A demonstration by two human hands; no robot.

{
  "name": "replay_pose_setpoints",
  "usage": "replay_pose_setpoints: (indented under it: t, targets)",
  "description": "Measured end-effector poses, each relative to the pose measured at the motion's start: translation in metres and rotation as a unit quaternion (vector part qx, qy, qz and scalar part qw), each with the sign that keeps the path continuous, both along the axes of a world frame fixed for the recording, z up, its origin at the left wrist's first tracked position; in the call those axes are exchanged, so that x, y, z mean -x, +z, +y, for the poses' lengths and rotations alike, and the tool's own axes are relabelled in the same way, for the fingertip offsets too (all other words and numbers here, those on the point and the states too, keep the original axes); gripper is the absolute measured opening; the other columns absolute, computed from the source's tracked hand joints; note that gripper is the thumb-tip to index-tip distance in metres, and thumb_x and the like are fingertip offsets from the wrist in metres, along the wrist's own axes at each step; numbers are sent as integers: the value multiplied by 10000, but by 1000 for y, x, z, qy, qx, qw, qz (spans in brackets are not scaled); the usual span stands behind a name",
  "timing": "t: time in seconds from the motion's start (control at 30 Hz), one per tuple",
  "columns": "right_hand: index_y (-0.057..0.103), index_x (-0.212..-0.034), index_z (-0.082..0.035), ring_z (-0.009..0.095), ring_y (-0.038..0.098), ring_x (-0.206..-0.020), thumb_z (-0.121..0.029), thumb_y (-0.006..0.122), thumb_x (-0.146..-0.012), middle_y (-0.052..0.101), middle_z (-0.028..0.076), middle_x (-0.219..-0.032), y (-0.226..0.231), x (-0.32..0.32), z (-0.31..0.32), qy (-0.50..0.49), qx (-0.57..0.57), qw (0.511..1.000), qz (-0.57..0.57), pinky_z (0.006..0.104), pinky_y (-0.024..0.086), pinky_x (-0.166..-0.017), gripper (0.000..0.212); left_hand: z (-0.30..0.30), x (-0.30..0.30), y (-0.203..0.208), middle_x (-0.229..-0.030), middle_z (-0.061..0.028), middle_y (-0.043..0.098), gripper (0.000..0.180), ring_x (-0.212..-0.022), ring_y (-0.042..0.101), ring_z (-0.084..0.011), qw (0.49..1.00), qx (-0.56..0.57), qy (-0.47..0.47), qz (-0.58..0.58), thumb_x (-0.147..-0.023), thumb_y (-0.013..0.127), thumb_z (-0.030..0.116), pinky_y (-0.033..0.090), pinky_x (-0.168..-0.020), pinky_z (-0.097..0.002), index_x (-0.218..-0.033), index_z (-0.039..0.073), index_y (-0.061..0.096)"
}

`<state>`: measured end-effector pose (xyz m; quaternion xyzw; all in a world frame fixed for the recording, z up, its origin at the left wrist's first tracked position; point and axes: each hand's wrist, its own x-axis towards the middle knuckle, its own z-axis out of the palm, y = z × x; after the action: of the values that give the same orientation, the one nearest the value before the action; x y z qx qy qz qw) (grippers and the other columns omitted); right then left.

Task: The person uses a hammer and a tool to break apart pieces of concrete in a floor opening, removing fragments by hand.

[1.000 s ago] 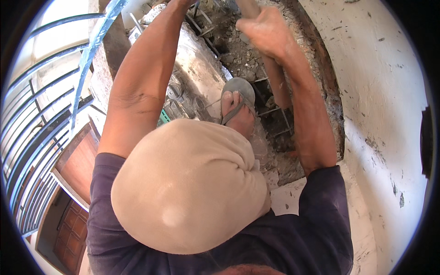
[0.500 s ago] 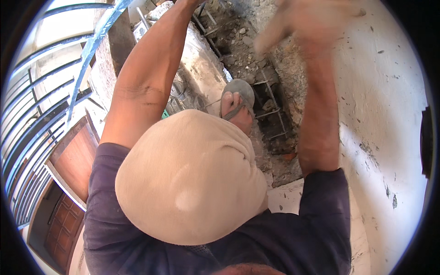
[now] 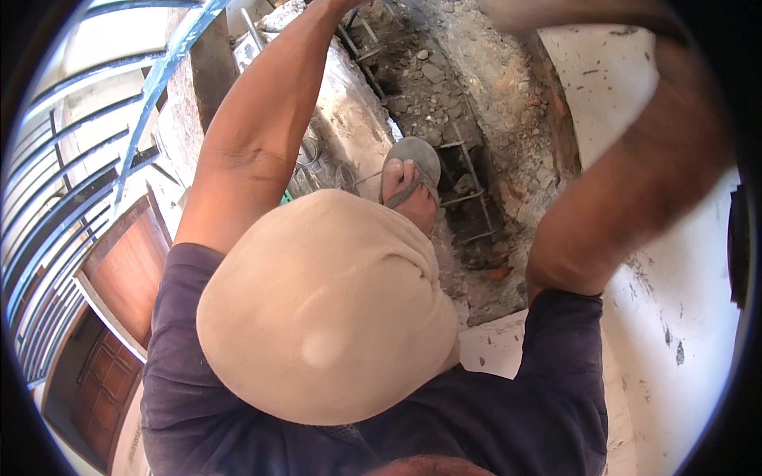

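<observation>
My left arm (image 3: pixel 262 127) reaches up along the left side of a broken-open trench (image 3: pixel 432 87). Only the edge of my left hand (image 3: pixel 349 3) shows at the top of the picture, and its fingers are hidden. My right arm (image 3: pixel 635 182) is bent out over the pale wall on the right. Smeared by motion and cut by the top edge, my right hand (image 3: pixel 571 12) is above the rubble; whether it holds anything cannot be made out. Bare metal rods (image 3: pixel 476 186) cross the trench.
Between my arms bulges a rounded beige cloth (image 3: pixel 329 309). Beyond it, a foot in a grey flip-flop (image 3: pixel 413 178) rests at the trench edge. The pale wall (image 3: pixel 603 87) rises on the right. Blue metal bars (image 3: pixel 87 111) and a wooden panel (image 3: pixel 127 274) are on the left.
My right forearm has swung outward to the right, and its hand has risen to the top edge, uncovering more of the broken wall base. The left arm has hardly moved.
</observation>
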<state>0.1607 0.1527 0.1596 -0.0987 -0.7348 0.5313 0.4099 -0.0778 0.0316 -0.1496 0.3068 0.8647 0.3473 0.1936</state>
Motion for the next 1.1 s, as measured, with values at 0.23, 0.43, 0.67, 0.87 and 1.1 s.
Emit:
replay_pose_setpoints:
  t: [0.23, 0.43, 0.67, 0.87, 1.1]
  targets:
    - [704, -828, 48, 304, 663, -605, -217, 683, -758, 656, 195, -654, -130, -38, -18, 112, 63, 882, -453, 430, 535, -601, 275, -36, 38, -55, -704, -193, 621, 450, -670, 608, -284, 996, -48, -13, 72, -990, 587, 451, 484, -628, -472, -949, 16, 696]
    - [665, -837, 9, 234, 622, -569, -231, 694, -826, 618, 95, -630, -36, -42, 14, 44, 11, 966, -256, 391, 506, -561, 241, -4, 14, -20, -904, -250, 690, 531, -854, 675, -372, 998, 64, 15, 21, -1010, 546, 531, 511, -751, -492, -1111, 27, 679]
    - [680, -877, 64, 294, 671, -639, -244, 713, -816, 663, 149, -688, -67, -9, 17, 8, -44, 984, -174, 424, 536, -603, 315, -11, 7, -22, -1040, -257, 703, 540, -978, 666, -376, 998, -37, -30, 42, -995, 603, 511, 514, -868, -477, -1247, 36, 650]
    - [692, -827, 58, 196, 637, -599, -238, 715, -781, 640, 122, -632, -140, -41, -14, 135, 117, 880, -441, 377, 512, -579, 300, -21, 13, -28, -926, -228, 713, 496, -854, 675, -318, 996, 74, -55, 16, -971, 660, 466, 518, -776, -478, -1129, -3, 698]
    - [697, -746, -65, 141, 583, -518, -265, 711, -904, 621, 10, -614, 20, -41, 5, 47, 6, 981, -189, 326, 465, -502, 256, -51, 11, 18, -917, -204, 723, 289, -846, 697, -337, 988, 24, -136, 64, -860, 736, 258, 542, -776, -466, -1059, 49, 728]
